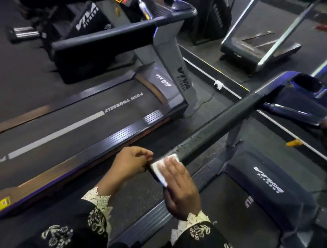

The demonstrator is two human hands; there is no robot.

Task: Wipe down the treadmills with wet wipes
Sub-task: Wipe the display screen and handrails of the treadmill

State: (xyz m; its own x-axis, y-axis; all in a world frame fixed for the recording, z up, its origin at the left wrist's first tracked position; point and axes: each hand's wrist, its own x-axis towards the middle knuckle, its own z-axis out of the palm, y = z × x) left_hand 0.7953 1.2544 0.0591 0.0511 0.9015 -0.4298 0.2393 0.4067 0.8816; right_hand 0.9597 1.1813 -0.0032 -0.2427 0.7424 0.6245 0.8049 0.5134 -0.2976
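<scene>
— Dark gym floor (21,65) all round us, and two treadmills side by side. Where are we with the wipe?

— Our right hand (181,186) lies flat, fingers straight, pressing the wet wipe (163,165) onto the near end of the handrail (220,120). Only a white corner of it shows past our fingertips.

— And the other one?

— Our left hand (131,161) sits just beside the rail's tip, fingers curled. We cannot tell whether it pinches the end or only hangs next to it. So the hands are close, one on each side of the tip, but not joined.

— How do we make this stroke count?

— We judge the rail is barely begun, since the wipe is at its very end. From here it rises away from us toward the cup holder (305,83) on the nearer treadmill (264,181). We should curl the wipe around the bar instead of leaving it flat on top, so the sides and underside get covered too. Its surface looks textured, so we go slowly with even pressure in one long pass. The left hand can steady the tip.

— Anything to watch?

— The wipe may bunch or slip from under a flat palm. The other treadmill (76,123) lies well apart on our left, and we cannot tell whether it is clean.
</scene>
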